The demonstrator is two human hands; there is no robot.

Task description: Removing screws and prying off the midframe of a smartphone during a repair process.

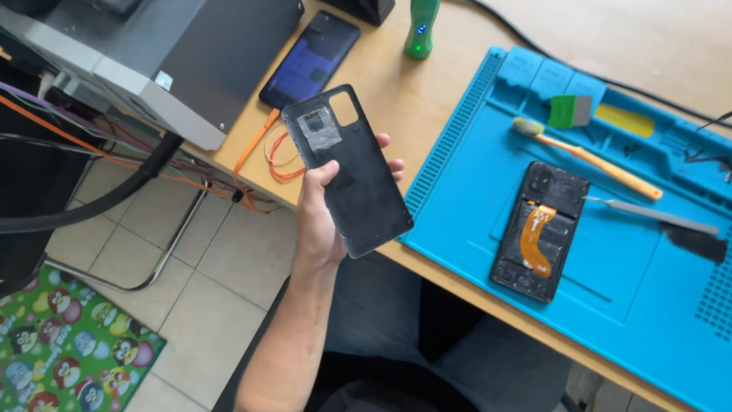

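Left hand (320,217) gripping a black phone back cover (347,172) with fingers (395,166) wrapped around its edges, opened phone (541,233) lying on blue repair mat (457,191), toothbrush (587,158) beside it on the desk (396,99)

The back cover (348,172) is matt black plastic, scuffed and dusty, with a shiny patch of clear film near the camera cutout. The mat (610,259) looks like soft blue silicone, ribbed along its edge. The desk (442,99) is pale smooth wood, probably laminate. The toothbrush (587,159) is glossy orange plastic, and the tweezers (652,214) are bare metal.
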